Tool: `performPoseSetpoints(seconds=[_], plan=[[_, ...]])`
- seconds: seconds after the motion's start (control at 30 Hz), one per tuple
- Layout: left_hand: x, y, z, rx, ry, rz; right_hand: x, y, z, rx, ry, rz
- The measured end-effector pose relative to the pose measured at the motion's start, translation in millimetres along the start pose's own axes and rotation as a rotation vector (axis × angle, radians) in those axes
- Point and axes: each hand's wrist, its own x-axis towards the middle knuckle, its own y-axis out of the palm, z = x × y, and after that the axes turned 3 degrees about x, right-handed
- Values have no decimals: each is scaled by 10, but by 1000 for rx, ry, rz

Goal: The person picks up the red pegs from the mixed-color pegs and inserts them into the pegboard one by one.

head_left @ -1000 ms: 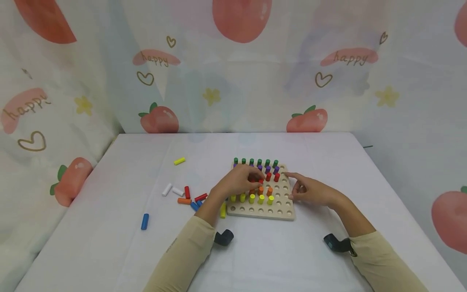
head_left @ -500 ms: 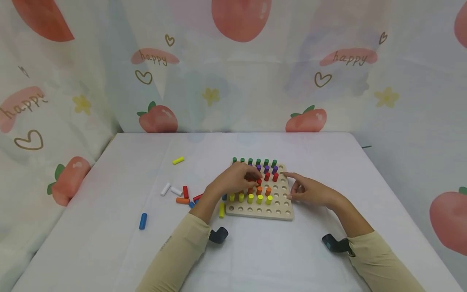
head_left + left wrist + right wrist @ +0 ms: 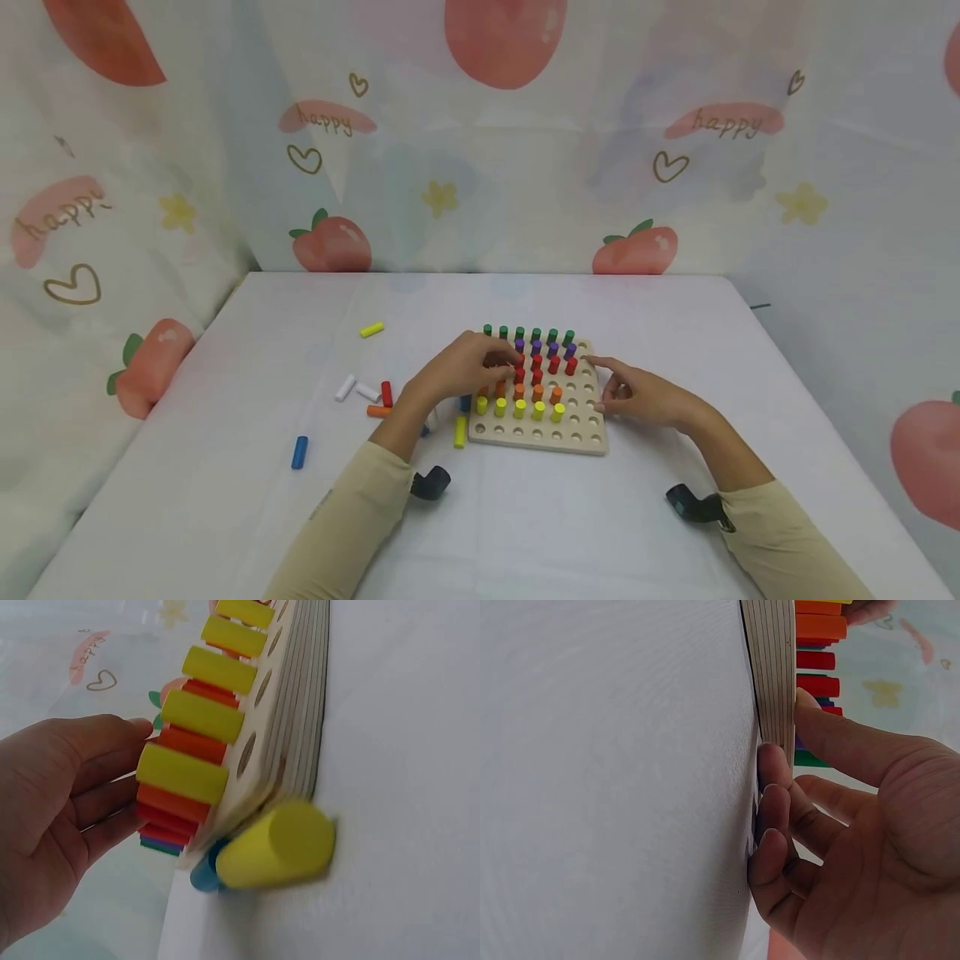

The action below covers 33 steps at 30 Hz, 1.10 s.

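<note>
A wooden pegboard (image 3: 536,433) on the table carries rows of green, purple, red, orange and yellow pegs. My left hand (image 3: 472,365) is over its left part, fingertips beside the red pegs (image 3: 537,377). In the left wrist view the left hand (image 3: 67,802) has loosely bent fingers behind the yellow pegs (image 3: 202,716), and I see no peg between them. My right hand (image 3: 641,396) holds the board's right edge. In the right wrist view the right hand (image 3: 840,817) has its thumb at the board's upper edge and curled fingers against its side (image 3: 772,675).
Left of the board lie loose pegs: a yellow peg (image 3: 460,432), a blue peg (image 3: 299,452), a red peg (image 3: 386,392), an orange peg (image 3: 378,412), white pegs (image 3: 345,388) and a far yellow peg (image 3: 372,330). My left forearm covers part of this group.
My left hand has drawn back leftward from a red peg, which now stands in the board in view. The right hand has kept its place at the board's edge.
</note>
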Motion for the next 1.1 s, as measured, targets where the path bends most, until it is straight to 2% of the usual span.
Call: performPoseSetpoints(seconds=[0.17, 0.3, 0.53, 0.7, 1.1], plan=[[-76, -39, 154, -20, -18, 5, -15, 3, -26, 0, -7, 1], [-153, -88, 260, -3, -28, -7, -11, -1, -32, -6, -4, 0], [-270, -197, 384, 5, -34, -36, -3, -20, -32, -13, 2, -11], [-365, -272, 472, 19, -62, -53, -5, -26, -36, -6, 13, -8], [-664, -408, 682, 4, -98, -46, 18, -9, -43, -17, 8, -3]])
